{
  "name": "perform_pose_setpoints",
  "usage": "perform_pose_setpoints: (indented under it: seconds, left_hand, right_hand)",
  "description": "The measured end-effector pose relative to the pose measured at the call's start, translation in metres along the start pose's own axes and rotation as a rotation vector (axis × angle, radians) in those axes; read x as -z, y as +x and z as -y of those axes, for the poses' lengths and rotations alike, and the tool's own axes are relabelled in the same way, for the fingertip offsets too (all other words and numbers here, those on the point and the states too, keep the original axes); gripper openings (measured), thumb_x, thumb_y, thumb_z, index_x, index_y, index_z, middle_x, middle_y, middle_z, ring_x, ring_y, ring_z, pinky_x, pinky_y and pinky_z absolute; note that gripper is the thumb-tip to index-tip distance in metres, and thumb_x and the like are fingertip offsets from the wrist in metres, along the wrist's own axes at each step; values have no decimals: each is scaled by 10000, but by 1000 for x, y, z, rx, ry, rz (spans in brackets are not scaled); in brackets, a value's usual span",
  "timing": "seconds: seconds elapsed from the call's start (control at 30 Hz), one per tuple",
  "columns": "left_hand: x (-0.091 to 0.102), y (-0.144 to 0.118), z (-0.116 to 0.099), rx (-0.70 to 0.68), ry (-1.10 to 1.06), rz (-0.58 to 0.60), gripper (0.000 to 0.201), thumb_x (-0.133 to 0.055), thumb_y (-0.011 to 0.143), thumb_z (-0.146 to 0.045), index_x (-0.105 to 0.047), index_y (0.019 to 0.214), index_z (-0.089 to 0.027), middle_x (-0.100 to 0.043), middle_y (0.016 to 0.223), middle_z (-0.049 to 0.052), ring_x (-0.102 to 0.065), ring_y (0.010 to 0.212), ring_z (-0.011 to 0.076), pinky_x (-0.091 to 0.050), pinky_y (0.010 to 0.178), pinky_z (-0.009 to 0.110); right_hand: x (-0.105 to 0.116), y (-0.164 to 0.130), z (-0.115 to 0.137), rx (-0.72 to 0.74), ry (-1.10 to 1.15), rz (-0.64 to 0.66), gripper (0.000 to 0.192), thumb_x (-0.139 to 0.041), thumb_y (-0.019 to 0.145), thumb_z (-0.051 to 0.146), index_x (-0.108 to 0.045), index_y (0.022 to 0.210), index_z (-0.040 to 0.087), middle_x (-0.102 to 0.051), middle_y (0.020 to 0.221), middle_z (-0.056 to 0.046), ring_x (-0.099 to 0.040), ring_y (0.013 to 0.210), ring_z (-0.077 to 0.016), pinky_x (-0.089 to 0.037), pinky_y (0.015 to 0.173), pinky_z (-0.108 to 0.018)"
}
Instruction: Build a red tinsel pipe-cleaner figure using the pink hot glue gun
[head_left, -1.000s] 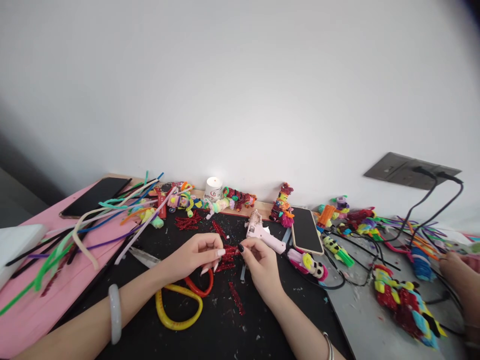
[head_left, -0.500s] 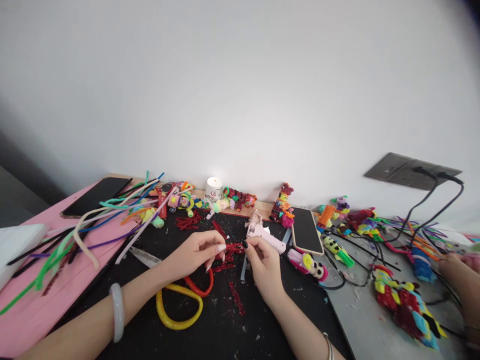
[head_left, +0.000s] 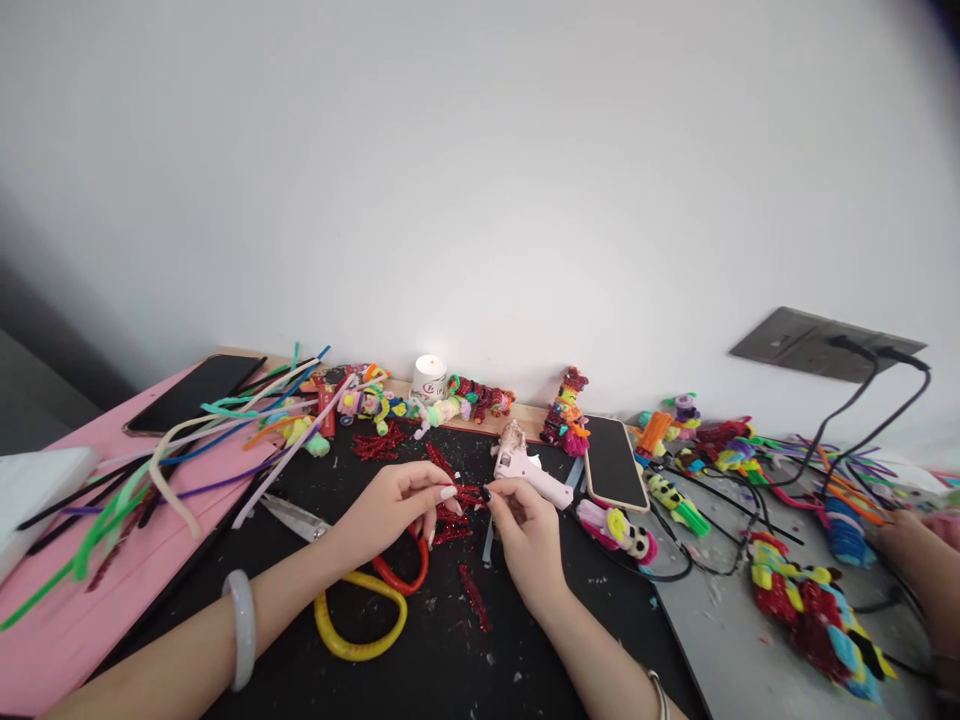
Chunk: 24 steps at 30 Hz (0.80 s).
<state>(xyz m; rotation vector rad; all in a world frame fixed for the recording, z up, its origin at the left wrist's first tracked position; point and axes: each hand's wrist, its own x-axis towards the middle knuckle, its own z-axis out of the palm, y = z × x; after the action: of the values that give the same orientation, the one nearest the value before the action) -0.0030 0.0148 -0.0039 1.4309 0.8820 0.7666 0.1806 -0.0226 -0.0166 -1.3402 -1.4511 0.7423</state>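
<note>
Yellow-and-red scissors (head_left: 375,582) lay partly beneath the left forearm (head_left: 296,585). Just beyond, the left hand (head_left: 409,500) and right hand (head_left: 525,520), fingers curled, pinched a red tinsel strip (head_left: 471,490) between them (glittery stuff); by the wall (head_left: 480,200) stood a white cup (head_left: 429,378), contents hidden from me.

No wording can be read with certainty. The white paper cup (head_left: 429,378), at 10 o'clock from the pale pink glue gun (head_left: 529,470), carries dark printing: a rounded emblem and letter-like marks, too small to make out. At 9 o'clock from the cup, the red packet's (head_left: 326,414) marks are illegible.
</note>
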Motion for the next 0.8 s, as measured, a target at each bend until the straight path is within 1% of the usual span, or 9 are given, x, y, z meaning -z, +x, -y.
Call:
perform_pose_setpoints:
  seconds: [0.1, 0.2, 0.33, 0.43, 0.63, 0.8]
  left_hand:
    - [-1, 0, 1, 5, -61, 31, 181, -574, 817, -312, -593, 829, -133, -712, 807, 55, -602, 476, 101, -463, 493, 213]
    - [-4, 0, -2, 23, -112, 48, 210, -599, 801, -334, -605, 810, -125, -713, 818, 68, -617, 492, 114, -489, 502, 228]
    - [-6, -1, -7, 38, -139, 21, 250, -602, 798, -364, -611, 756, -117, -706, 732, 57, -607, 476, 113, -491, 506, 231]
    - [-5, -2, -6, 27, -141, 36, 244, -591, 818, -347, -616, 755, -113, -706, 721, 54, -610, 490, 106, -485, 524, 220]
    - [-3, -2, -4, 66, -166, 147, 236, -606, 817, -333, -585, 737, -112, -721, 759, 73, -629, 490, 115, -475, 489, 211]
    - [-3, -4, -4, 119, -213, 282, 245, -627, 800, -327, -550, 704, -116, -727, 735, 83, -645, 500, 124, -466, 479, 200]
  right_hand:
    - [0, 0, 1, 2, -11, -23, 170, -525, 837, 295, -606, 770, 161, -543, 607, 12, -465, 533, -123, -372, 502, -226]
    - [0, 0, 1, 7, -10, -16, 169, -518, 845, 294, -591, 765, 165, -546, 612, 8, -471, 538, -126, -381, 508, -230]
    - [-1, 0, 2, 12, -8, 6, 164, -515, 849, 290, -579, 760, 168, -560, 629, 1, -486, 552, -131, -395, 526, -234]
    - [0, 0, 3, 21, -20, 2, 156, -510, 850, 282, -576, 761, 172, -559, 628, 5, -487, 551, -131, -390, 525, -232]
    - [2, 1, 4, 41, -12, -18, 149, -487, 868, 268, -546, 759, 185, -532, 633, 18, -475, 565, -129, -389, 539, -231]
    - [3, 0, 6, 57, -1, -6, 183, -459, 890, 290, -529, 756, 187, -497, 628, 23, -454, 565, -126, -368, 521, -227]
